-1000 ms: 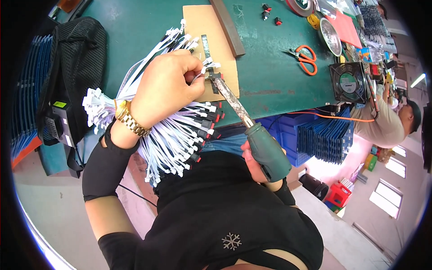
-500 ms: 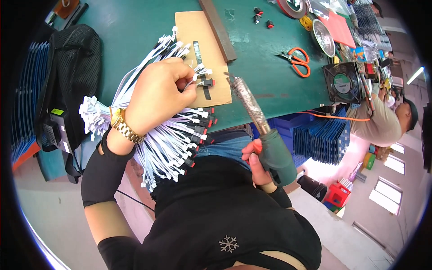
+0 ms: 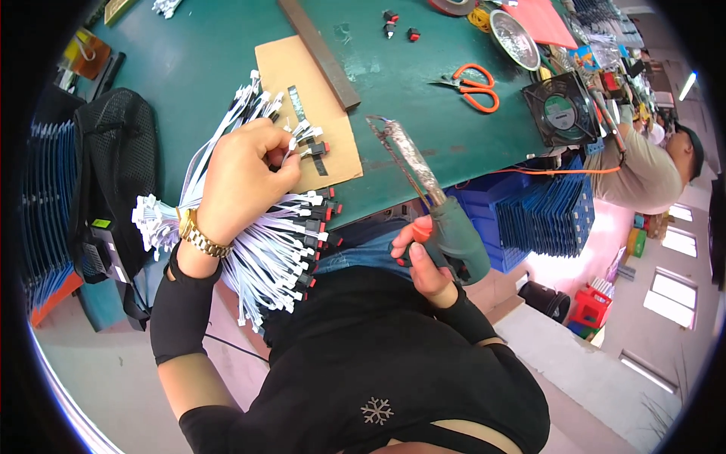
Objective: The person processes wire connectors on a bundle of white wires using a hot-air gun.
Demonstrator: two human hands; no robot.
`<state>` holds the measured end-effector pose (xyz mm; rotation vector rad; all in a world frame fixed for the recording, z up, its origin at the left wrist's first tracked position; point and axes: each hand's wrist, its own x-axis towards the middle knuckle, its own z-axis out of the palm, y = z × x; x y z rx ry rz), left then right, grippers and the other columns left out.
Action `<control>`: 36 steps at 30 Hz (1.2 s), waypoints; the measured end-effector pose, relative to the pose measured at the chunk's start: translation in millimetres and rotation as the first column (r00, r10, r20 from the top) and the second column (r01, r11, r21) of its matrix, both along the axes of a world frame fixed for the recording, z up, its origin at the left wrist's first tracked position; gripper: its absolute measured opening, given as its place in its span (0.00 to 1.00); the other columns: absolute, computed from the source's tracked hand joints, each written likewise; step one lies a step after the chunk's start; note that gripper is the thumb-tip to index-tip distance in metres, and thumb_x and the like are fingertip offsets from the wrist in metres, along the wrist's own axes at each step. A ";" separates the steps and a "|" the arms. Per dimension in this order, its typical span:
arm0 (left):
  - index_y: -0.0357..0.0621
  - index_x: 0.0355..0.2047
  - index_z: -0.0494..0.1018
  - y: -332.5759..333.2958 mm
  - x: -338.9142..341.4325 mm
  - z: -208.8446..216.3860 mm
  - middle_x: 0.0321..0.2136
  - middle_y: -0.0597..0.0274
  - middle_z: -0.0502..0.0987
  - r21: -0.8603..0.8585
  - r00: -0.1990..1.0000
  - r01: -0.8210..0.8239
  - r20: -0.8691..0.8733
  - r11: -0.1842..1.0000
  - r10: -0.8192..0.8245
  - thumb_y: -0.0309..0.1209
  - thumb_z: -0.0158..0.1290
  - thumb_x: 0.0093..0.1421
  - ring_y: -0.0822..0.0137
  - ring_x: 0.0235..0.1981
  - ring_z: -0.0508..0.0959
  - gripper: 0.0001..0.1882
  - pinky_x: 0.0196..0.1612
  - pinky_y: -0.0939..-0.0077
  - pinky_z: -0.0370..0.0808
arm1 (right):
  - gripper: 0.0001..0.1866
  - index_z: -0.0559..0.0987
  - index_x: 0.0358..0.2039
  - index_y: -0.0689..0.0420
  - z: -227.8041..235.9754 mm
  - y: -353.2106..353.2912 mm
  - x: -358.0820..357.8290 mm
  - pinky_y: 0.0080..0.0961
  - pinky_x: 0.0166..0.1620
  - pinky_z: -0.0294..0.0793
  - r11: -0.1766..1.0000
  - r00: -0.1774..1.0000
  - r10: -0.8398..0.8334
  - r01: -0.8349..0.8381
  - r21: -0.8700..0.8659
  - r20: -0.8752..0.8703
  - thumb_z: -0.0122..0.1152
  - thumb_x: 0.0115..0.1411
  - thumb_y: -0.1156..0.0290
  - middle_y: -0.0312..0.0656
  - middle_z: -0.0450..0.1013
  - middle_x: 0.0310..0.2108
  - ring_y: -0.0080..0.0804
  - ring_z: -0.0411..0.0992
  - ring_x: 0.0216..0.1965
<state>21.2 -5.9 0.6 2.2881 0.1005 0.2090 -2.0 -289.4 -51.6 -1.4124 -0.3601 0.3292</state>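
Note:
My left hand (image 3: 246, 168), with a gold watch on its wrist, pinches a thin white wire above the cardboard (image 3: 344, 155). By its fingertips are white connectors and a small black-and-red switch (image 3: 321, 148); the wire's exact joint to them is hidden. Under my left wrist spreads a thick bundle of white wires (image 3: 265, 265), many ending in black-and-red switches. My right hand (image 3: 425, 265) is closed round a soldering gun (image 3: 463, 240) with a dark green handle and a scuffed metal barrel. Its thin tip points up and left, over the green table, to the right of the cardboard.
A dark bar (image 3: 321, 57) lies across the cardboard's edge. Orange-handled scissors (image 3: 476, 88), a metal dish (image 3: 514, 39) and a black fan (image 3: 560, 110) sit to the right. At left stands a black mesh bag (image 3: 117, 151). A co-worker (image 3: 643, 170) sits at far right.
The whole view has shifted, and the table things sit further left. The soldering gun has risen slightly in the picture. My left hand keeps its pinch on the wire.

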 end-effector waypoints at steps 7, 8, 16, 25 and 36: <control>0.38 0.26 0.72 -5.3 -3.4 -6.9 0.20 0.59 0.70 0.070 0.992 0.030 0.118 0.997 -0.038 0.23 0.56 0.48 0.64 0.19 0.72 0.04 0.23 0.74 0.68 | 0.18 0.65 0.51 0.61 19.6 16.8 31.7 0.24 0.32 0.72 0.953 0.991 -0.120 0.133 0.271 -0.062 0.50 0.60 0.76 0.45 0.71 0.34 0.28 0.71 0.29; 0.38 0.26 0.72 -6.0 -4.2 -8.2 0.21 0.60 0.69 0.111 0.984 0.046 0.165 0.993 -0.064 0.22 0.56 0.49 0.66 0.18 0.71 0.04 0.22 0.75 0.67 | 0.20 0.64 0.52 0.63 26.3 23.6 33.4 0.25 0.32 0.72 0.927 0.980 -0.131 0.174 0.331 -0.148 0.50 0.59 0.77 0.47 0.71 0.34 0.29 0.71 0.28; 0.38 0.25 0.73 -6.4 -7.0 -8.5 0.18 0.59 0.71 0.127 0.961 -0.007 0.273 0.992 -0.028 0.22 0.55 0.50 0.67 0.17 0.71 0.02 0.22 0.76 0.68 | 0.23 0.62 0.54 0.60 58.5 65.0 57.6 0.25 0.33 0.72 0.908 0.994 -0.047 0.086 0.411 -0.103 0.53 0.57 0.79 0.44 0.71 0.31 0.25 0.69 0.25; 0.39 0.26 0.73 18.6 -9.1 8.4 0.18 0.77 0.69 -0.638 0.984 -0.094 -0.174 0.764 -0.024 0.26 0.54 0.56 0.86 0.17 0.65 0.05 0.20 0.90 0.58 | 0.26 0.67 0.52 0.62 61.2 109.1 81.1 0.17 0.32 0.73 0.991 0.994 0.101 -0.104 0.079 0.049 0.61 0.53 0.83 0.41 0.74 0.34 0.22 0.73 0.32; 0.40 0.29 0.72 24.3 -16.2 14.4 0.23 0.76 0.70 -0.751 0.974 0.043 -0.115 0.659 -0.195 0.26 0.54 0.58 0.87 0.20 0.64 0.04 0.20 0.91 0.58 | 0.17 0.75 0.42 0.62 62.9 124.8 91.4 0.17 0.32 0.72 0.982 0.969 0.175 -0.160 -0.100 0.174 0.67 0.50 0.78 0.34 0.76 0.30 0.17 0.71 0.29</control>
